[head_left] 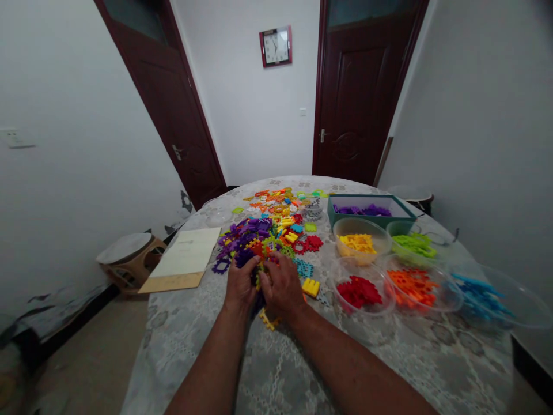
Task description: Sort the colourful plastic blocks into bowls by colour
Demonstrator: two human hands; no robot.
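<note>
My left hand and my right hand are close together at the near edge of a mixed pile of plastic gear-shaped toy pieces. Between the thumbs and fingers of both hands are small building pieces, yellow and purple where they show; the hands hide most of them. Both hands are closed. Right by my right hand lie a yellow block and a light blue gear piece. Under the wrists a yellow gear piece rests on the cloth.
Clear bowls hold sorted yellow, green, red, orange and blue pieces. Behind them stands a green box with purple pieces. An open notebook lies on the left edge of the table.
</note>
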